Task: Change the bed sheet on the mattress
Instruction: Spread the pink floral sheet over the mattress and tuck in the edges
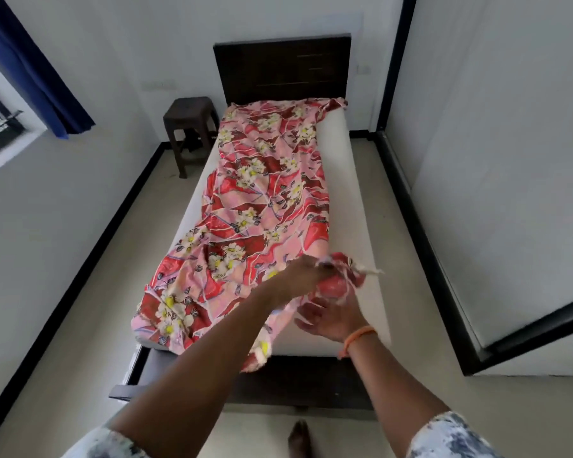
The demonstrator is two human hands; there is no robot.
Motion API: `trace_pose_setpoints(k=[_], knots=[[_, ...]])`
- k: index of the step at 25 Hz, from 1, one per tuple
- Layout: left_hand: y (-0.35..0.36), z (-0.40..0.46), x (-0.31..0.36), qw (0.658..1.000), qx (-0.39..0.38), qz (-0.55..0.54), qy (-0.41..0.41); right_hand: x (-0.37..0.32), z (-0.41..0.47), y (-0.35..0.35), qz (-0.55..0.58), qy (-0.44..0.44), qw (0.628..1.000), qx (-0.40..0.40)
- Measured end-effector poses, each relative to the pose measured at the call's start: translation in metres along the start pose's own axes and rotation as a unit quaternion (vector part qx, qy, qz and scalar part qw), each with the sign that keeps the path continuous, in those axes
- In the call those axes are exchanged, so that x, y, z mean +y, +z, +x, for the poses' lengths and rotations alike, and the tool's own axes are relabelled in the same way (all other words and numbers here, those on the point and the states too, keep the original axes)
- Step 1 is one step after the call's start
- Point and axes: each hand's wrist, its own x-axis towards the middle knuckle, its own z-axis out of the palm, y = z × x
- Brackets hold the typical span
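A pink and red floral bed sheet (265,200) lies loosely along the white mattress (344,193), bunched toward the left, leaving the right strip bare. I stand at the foot of the bed. My left hand (306,274) reaches across and grips a bunched near corner of the sheet, lifted slightly above the mattress. My right hand (328,320), with an orange wrist band, is just below it, palm up and fingers spread, touching the hanging fabric. The sheet's near edge hangs over the dark footboard (295,381).
A dark headboard (282,71) stands against the far wall. A brown stool (189,127) sits left of the bed's head. A window with a blue curtain (30,67) is on the left. An open door (510,226) stands right. My foot (300,438) rests on the floor.
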Motion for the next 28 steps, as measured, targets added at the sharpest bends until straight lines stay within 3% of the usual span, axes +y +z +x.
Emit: trace_pose_setpoints(k=[1,3,5,8,10,16,19,22,24,26,28], knots=[[-0.003,0.003,0.001,0.999,-0.032,0.028,-0.006,-0.007,0.0,0.014,-0.042,-0.007,0.998,-0.037],[-0.01,0.009,0.0,0.995,-0.085,0.042,-0.015,-0.039,0.016,0.017,-0.068,-0.122,0.988,0.073],[-0.018,0.01,-0.003,0.991,-0.124,0.032,-0.025,-0.084,0.034,0.008,-0.087,-0.184,0.977,0.065],[-0.021,0.02,-0.009,0.991,-0.119,0.022,-0.054,-0.12,0.04,-0.006,-0.099,-0.204,0.965,0.129],[-0.014,0.025,-0.009,0.989,-0.122,0.054,-0.057,-0.123,0.026,-0.021,-0.045,-0.215,0.958,0.182],[0.06,0.044,0.016,0.987,-0.126,0.08,-0.054,-0.146,-0.014,-0.112,0.075,-0.206,0.959,0.177],[0.115,0.05,0.038,0.994,-0.097,0.027,-0.044,-0.175,-0.057,-0.147,0.098,-0.357,0.905,0.207],[0.165,0.071,0.037,0.995,-0.083,0.03,-0.046,-0.183,-0.094,-0.2,-0.022,-0.487,0.816,0.311],[0.193,0.09,0.017,0.995,-0.035,0.067,-0.065,-0.157,-0.076,-0.264,-0.143,-0.447,0.791,0.392],[0.221,0.102,-0.015,0.989,-0.007,0.119,-0.087,-0.123,-0.042,-0.329,-0.193,-0.323,0.816,0.438],[0.252,0.11,-0.049,0.979,-0.031,0.174,-0.101,-0.101,-0.011,-0.366,-0.244,-0.246,0.827,0.443]])
